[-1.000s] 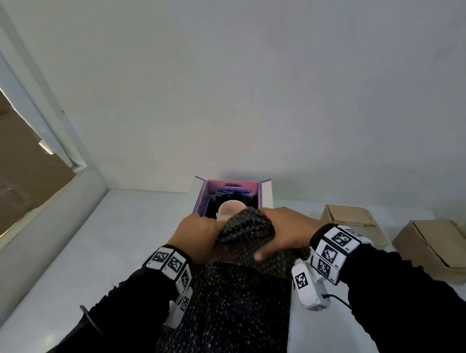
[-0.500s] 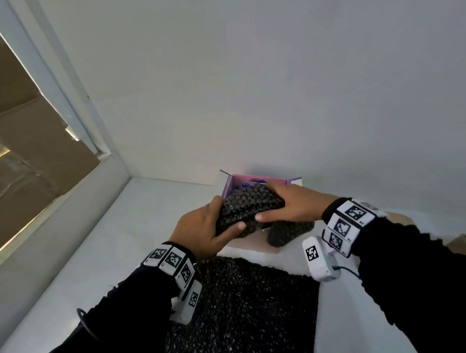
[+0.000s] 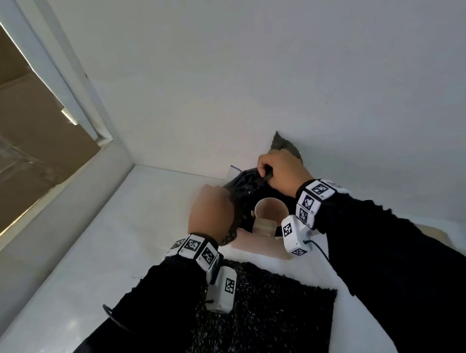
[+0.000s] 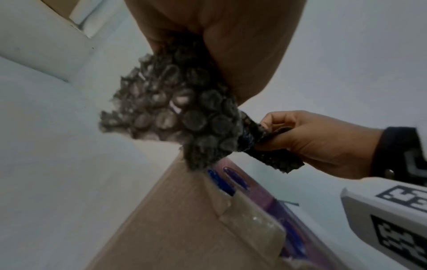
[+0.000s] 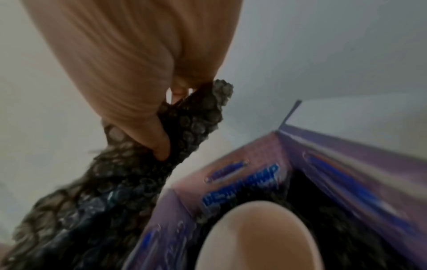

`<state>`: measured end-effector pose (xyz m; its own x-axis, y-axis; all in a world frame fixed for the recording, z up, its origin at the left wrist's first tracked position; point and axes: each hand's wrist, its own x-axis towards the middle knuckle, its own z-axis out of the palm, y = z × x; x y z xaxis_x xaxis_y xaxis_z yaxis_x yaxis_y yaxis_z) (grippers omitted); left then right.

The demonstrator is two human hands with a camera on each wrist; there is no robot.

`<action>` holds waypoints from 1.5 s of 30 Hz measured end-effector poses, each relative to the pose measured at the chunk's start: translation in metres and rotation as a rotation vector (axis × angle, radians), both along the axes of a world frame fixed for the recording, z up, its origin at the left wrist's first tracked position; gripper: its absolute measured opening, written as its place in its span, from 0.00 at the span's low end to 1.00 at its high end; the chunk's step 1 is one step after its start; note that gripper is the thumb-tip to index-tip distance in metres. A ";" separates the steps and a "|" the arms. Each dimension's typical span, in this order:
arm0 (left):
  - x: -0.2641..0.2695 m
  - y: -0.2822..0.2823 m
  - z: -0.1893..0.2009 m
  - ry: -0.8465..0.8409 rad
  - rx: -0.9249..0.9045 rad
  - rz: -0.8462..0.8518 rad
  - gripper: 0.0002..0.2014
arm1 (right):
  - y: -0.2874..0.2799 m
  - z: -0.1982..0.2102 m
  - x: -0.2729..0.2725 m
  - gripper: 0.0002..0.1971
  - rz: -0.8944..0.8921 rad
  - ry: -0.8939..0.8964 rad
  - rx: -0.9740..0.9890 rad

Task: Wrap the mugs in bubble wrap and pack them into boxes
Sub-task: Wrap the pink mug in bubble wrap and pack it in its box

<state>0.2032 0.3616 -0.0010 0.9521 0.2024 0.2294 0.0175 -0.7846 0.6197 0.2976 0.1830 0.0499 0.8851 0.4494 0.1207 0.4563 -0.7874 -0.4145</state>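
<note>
Two hands work over a white table (image 3: pixel 101 251) set in a corner, with a flat sheet of dark bubble wrap (image 3: pixel 262 316) lying nearest the person and an open cardboard box with purple printed flaps (image 4: pixel 189 219) standing beyond it against the wall. Inside that box sits a pale, tan-lined mug (image 3: pixel 271 210), upright with its mouth facing up and dark wrap around it; whether it is fully wrapped below the rim cannot be told. Above the box both hands hold a second, crumpled piece of dark bubble wrap (image 4: pixel 175 113): the left hand (image 3: pixel 210 213) has its fingers curled round one bunched end, and the right hand (image 3: pixel 279 171) pinches the other end between thumb and curled fingers (image 4: pixel 275 118), so the piece is stretched between them, clear of the mug. The step in hand looks like padding the box or covering the mug's open top. To do it well, I would lower the piece evenly over the rim, keep both ends held until it sits centred, then tuck the loose edges down between the mug and the box walls, pressing gently so the mug is not tipped against the flaps.
</note>
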 end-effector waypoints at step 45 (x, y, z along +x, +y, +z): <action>0.012 -0.005 -0.033 0.006 0.770 -0.386 0.17 | 0.019 -0.036 0.033 0.24 -0.040 0.358 -0.272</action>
<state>0.2150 0.3571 -0.0344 0.9237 -0.3457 0.1650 -0.3355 -0.9380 -0.0871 0.3304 0.2016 0.0141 0.8671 0.3870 -0.3137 0.2887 -0.9036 -0.3165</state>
